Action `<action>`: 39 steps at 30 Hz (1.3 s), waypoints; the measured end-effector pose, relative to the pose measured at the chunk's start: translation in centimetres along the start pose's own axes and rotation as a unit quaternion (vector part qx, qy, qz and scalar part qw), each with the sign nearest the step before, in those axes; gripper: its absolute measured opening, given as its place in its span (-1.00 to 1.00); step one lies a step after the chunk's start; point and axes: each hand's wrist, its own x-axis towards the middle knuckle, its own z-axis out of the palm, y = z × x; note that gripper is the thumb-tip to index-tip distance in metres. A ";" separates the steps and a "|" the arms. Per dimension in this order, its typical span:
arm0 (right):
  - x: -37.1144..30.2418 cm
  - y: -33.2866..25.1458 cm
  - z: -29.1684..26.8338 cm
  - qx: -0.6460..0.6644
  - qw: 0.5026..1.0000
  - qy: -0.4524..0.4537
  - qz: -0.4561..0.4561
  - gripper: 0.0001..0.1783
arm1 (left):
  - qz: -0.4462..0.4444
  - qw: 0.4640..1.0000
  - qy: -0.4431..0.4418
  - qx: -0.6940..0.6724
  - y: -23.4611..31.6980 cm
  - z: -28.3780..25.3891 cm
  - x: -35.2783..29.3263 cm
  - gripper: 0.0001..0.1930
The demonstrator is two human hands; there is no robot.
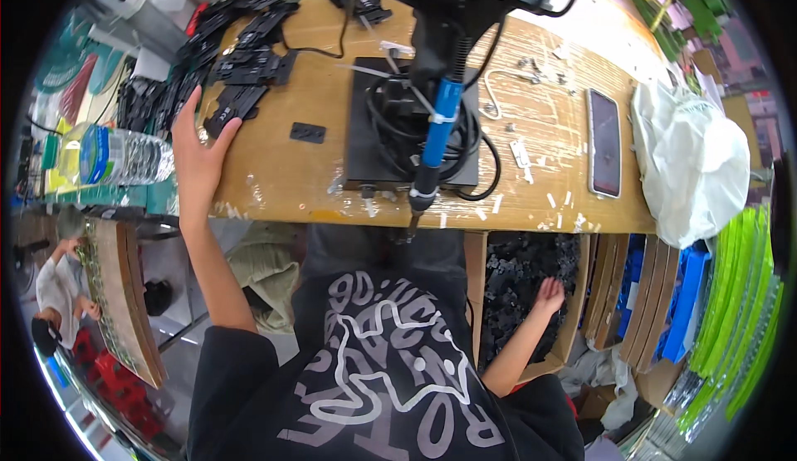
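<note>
My left hand point(199, 158) rests at the left of the table, thumb and fingers spread apart. Its thumb reaches the edge of a flat black plastic part point(238, 104), which lies beside a heap of similar parts point(166, 87). A small black plate point(308, 132) lies alone to the right of this hand. Low on the right, my right hand point(548, 293) is over a cardboard box point(475, 295) full of small black pieces point(519, 282). Its fingers are curled together; whatever may be between them is too small to make out.
An electric screwdriver point(440, 125) with a blue grip hangs tip down over a black base point(359, 121) at the table's middle. A phone point(604, 141) and a white plastic bag point(689, 158) lie at the right, a water bottle point(124, 156) at the left. Another person point(62, 291) sits far left.
</note>
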 end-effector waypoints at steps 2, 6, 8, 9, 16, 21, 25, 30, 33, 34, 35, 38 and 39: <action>-7.0 -4.9 7.2 0.003 0.984 -0.066 -0.164 -0.58 | -0.030 0.998 -0.020 -0.046 -0.1 0.5 0.1 -0.49; -18.3 -13.1 17.7 -0.050 0.886 -0.165 -0.430 -0.68 | -0.052 0.996 -0.036 -0.068 0.3 0.7 0.2 -0.55; -20.9 -15.1 21.5 -0.093 0.840 -0.230 -0.483 -0.72 | -0.050 0.993 -0.008 -0.103 0.4 0.7 0.0 -0.60; -21.7 -15.9 23.1 -0.124 0.819 -0.274 -0.488 -0.74 | -0.058 0.991 -0.005 -0.124 0.3 0.8 -0.1 -0.60; -23.5 -16.1 34.2 -0.364 0.637 -0.499 -0.461 -0.79 | -0.215 0.889 0.014 -0.404 1.0 -0.2 -0.3 -0.64; -20.9 -14.6 40.2 -0.450 0.533 -0.463 -0.547 -0.79 | -0.256 0.768 0.065 -0.583 0.2 -0.8 -0.7 -0.67; -13.7 -15.5 44.4 -0.578 0.334 -0.236 -0.706 -0.79 | -0.254 0.733 0.051 -0.629 -0.9 -1.4 -1.7 -0.67; -10.6 -16.2 46.5 -0.700 0.140 -0.054 -0.698 -0.83 | -0.210 0.746 0.100 -0.624 -0.1 -0.8 -3.1 -0.67; -10.2 -16.1 47.4 -0.745 0.137 -0.009 -0.653 -0.83 | -0.201 0.721 0.094 -0.656 0.3 -0.6 -3.3 -0.64; -9.8 -16.0 47.4 -0.753 0.148 -0.018 -0.641 -0.83 | -0.197 0.712 0.097 -0.667 0.4 -0.5 -3.3 -0.63; -9.0 -15.8 47.3 -0.726 0.147 0.010 -0.671 -0.82 | -0.194 0.702 0.099 -0.678 0.5 -0.3 -3.2 -0.61; -8.4 -15.5 47.5 -0.724 0.121 0.001 -0.679 -0.83 | -0.196 0.687 0.097 -0.693 -0.1 -0.4 -3.3 -0.67; -8.6 -15.2 47.8 -0.719 0.119 -0.007 -0.685 -0.83 | -0.199 0.687 0.100 -0.691 -0.4 -0.6 -3.5 -0.69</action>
